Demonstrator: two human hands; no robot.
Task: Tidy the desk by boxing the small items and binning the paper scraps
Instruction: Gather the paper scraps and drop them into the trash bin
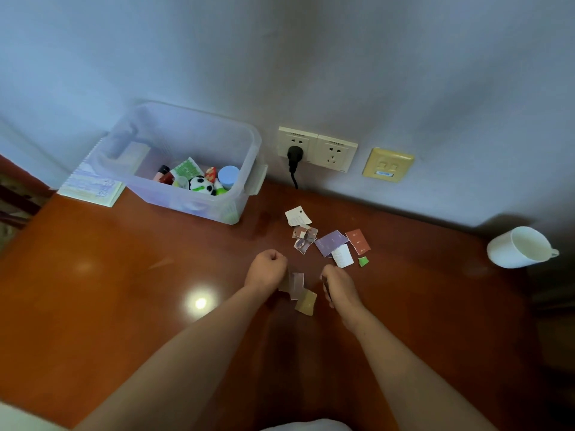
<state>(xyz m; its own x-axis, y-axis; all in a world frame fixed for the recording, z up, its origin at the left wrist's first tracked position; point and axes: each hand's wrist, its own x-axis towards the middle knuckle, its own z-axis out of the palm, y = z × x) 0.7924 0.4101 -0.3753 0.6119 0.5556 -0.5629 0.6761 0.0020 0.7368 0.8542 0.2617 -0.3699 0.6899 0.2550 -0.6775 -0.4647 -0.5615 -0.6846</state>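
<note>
In the head view, the left hand (266, 270) is seen curled into a fist low over the worktop (124, 275), its fingers clamped on a few held scraps (297, 284) that stick out from under it towards the right hand (337, 284). A tan piece hangs lowest of these. The right hand's fingers are bent downwards just beside those pieces. Whether anything is pinched in them cannot be told.

The loose scraps (329, 242) are spread flat on the worktop beyond both hands, towards the wall (404, 88) and a little to the right. They are strung out roughly from left to right, with a green bit at the near right end. The right hand is judged the nearer to them, so a short reach forward and rightward would be called for.

The small items (199, 180) are already gathered in the clear box (245, 141) at the far left, well apart from the scraps. No bin is shown. A mug (519, 247) is tipped on its side at the far right.
</note>
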